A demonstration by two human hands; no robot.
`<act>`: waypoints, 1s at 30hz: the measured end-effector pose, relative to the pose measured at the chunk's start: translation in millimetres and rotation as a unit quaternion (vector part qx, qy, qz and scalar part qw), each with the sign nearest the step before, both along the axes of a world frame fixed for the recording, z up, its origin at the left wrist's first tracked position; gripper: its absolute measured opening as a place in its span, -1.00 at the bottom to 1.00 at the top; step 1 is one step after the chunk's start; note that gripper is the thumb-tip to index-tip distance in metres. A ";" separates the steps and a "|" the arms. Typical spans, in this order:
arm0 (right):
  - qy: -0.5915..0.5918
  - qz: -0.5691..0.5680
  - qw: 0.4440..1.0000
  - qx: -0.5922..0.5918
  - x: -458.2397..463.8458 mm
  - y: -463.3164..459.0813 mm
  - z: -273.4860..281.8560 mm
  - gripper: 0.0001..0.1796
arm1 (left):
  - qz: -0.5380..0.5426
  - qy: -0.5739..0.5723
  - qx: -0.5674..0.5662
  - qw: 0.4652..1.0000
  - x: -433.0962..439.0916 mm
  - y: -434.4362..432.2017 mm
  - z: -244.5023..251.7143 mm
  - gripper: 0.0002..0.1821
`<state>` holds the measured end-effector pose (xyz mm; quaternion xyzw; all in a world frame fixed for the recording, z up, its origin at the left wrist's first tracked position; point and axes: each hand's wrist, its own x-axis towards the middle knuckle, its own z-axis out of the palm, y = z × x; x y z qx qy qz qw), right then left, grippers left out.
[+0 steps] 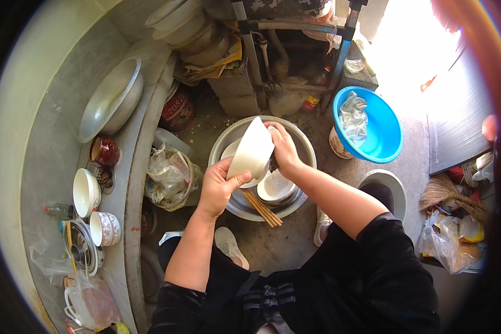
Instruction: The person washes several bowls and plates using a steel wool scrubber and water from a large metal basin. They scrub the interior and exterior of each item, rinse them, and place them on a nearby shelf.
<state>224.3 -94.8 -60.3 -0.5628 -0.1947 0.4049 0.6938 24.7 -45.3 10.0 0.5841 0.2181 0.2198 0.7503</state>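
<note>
A white bowl is tilted on its side above a large metal basin on the floor. My left hand grips its lower edge, thumb across the outer wall. At the bowl's far right edge is my right hand, fingers curled around a dark scrubbing pad that is mostly hidden. Below, the basin holds another white bowl and several wooden chopsticks, which lean over the near rim. More white dishware shows partly behind the raised bowl.
A blue plastic basin with a wet cloth stands right, beside a grey bucket. Left are a bin of plastic bags and a ledge bearing bowls and a metal basin. A metal frame stands ahead.
</note>
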 end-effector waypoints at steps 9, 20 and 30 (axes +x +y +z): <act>-0.599 0.060 0.789 0.120 -44.1 -23.6 65.2 -0.68 | 0.038 0.014 -0.018 0.999 4.3 -1.1 -25.8 -0.79; -0.041 0.076 0.995 0.047 13.4 -6.4 33.0 -0.86 | -0.039 0.010 -0.052 0.998 -14.7 23.1 -7.1 -0.65; -0.430 0.119 0.889 0.100 -2.7 -4.5 67.7 -0.73 | -0.003 0.008 -0.041 0.999 -5.6 11.8 -12.7 -0.70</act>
